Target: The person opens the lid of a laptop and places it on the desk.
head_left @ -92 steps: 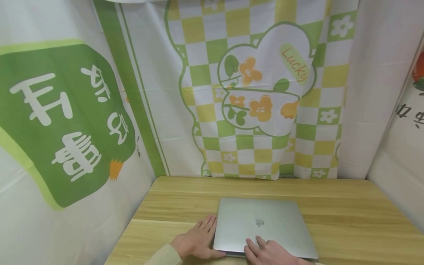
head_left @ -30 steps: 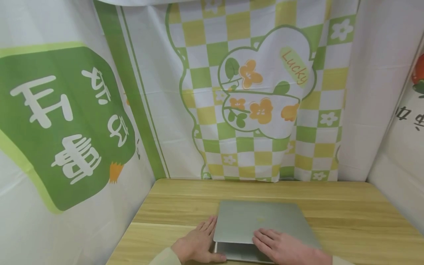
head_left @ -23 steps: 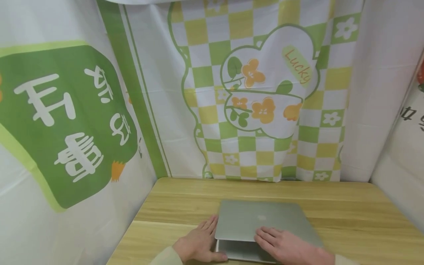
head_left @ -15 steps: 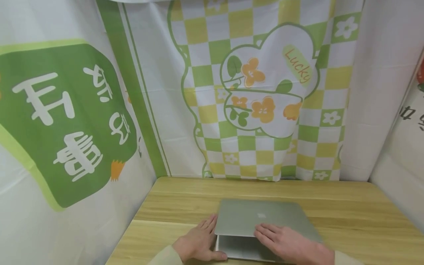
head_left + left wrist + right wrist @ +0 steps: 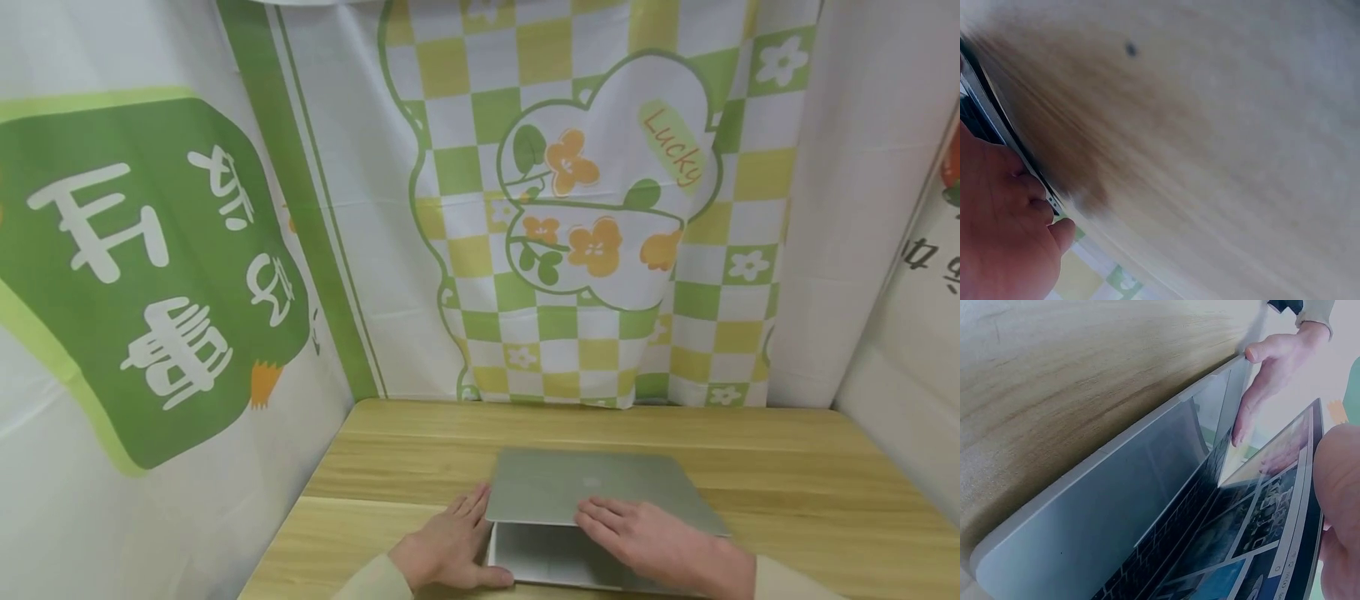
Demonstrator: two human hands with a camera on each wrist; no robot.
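Observation:
A silver laptop (image 5: 540, 492) lies on the wooden table, its lid partly raised; a keyboard (image 5: 1172, 519) and lit screen (image 5: 1260, 512) show in the right wrist view. My right hand (image 5: 648, 542) holds the lid's front edge, fingers lying over the outer face; its thumb is hidden in the head view. Against the laptop's left side rests my left hand (image 5: 453, 542), fingers extended along the side and thumb at the front corner. In the left wrist view, that hand (image 5: 1007, 225) touches the thin laptop edge (image 5: 1004, 125).
The wooden table (image 5: 390, 467) extends around the laptop. Behind it hangs a green and yellow checked cloth (image 5: 555, 333). A white cloth with a green printed patch (image 5: 97, 317) covers the left side, and pale cloth (image 5: 915, 358) hangs at the right.
The lid, nearly closed at first, has tilted up as my right hand moved up and away with it, and the gap has widened. My left hand stays beside the base.

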